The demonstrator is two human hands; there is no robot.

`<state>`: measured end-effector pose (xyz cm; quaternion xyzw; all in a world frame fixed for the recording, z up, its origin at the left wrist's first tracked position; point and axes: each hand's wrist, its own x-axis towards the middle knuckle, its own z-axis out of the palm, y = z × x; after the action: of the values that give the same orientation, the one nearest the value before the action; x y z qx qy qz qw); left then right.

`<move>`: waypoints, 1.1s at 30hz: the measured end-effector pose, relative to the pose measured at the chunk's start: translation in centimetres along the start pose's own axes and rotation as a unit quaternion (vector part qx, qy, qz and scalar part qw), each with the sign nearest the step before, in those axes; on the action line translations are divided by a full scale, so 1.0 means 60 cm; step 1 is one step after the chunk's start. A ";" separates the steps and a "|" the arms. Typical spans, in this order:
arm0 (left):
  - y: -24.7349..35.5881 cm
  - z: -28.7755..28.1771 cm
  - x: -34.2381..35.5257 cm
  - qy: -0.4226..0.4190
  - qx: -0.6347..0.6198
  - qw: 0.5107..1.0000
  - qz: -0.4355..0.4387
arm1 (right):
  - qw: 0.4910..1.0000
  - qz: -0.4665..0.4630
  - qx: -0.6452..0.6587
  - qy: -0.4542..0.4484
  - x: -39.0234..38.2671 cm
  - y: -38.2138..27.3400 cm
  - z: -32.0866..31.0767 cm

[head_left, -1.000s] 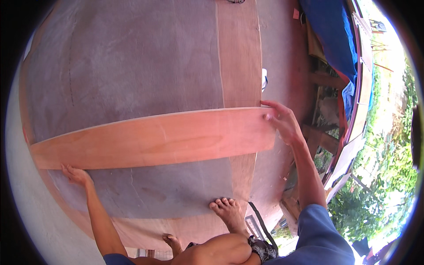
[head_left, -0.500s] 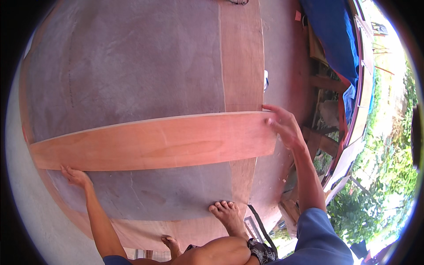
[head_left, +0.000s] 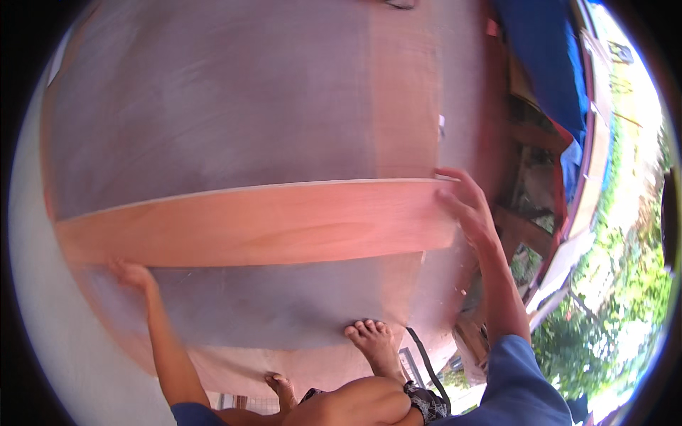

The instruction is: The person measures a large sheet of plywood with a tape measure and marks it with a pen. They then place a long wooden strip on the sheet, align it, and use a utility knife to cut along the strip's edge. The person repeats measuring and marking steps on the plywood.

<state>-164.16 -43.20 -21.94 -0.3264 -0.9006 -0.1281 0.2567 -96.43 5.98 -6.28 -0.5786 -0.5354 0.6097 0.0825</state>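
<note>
Across a large gray-brown sheet with pale wood bands lies a long, narrow plywood board. At the board's right end, my right hand grips it, index finger along the far edge and thumb near the face. My left hand, blurred, touches the near edge toward the left end with fingers apart. My bare feet rest near the sheet's lower edge.
A blue tarp and timber framing stand to the right, with green foliage beyond. A pale surface borders the sheet at left. A dark strap lies beside my right foot.
The view has shifted slightly and become blurred. The board's right end now sits a little lower and further right in the picture, its left end higher. Both hands stay at the board.
</note>
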 end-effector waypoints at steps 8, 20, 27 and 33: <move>0.165 -0.070 -0.001 -0.072 -0.061 0.954 -0.283 | 0.891 -0.213 -0.324 0.235 0.009 0.031 0.071; 0.285 -0.288 0.289 -0.603 0.076 0.765 -0.214 | 0.856 -0.242 -0.344 0.300 -0.008 0.018 0.084; 0.327 -0.323 0.357 -0.469 -0.104 0.694 -0.537 | 0.873 -0.188 -0.369 0.257 -0.018 0.012 0.082; 0.280 -0.129 0.372 -0.330 -0.065 0.734 -0.589 | 0.870 -0.185 -0.371 0.266 -0.010 0.016 0.087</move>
<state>-164.84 -21.94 -2.25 0.2322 -0.9303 -0.1960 -0.2056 -99.87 2.25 -7.86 -0.5973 -0.7774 0.1621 0.1124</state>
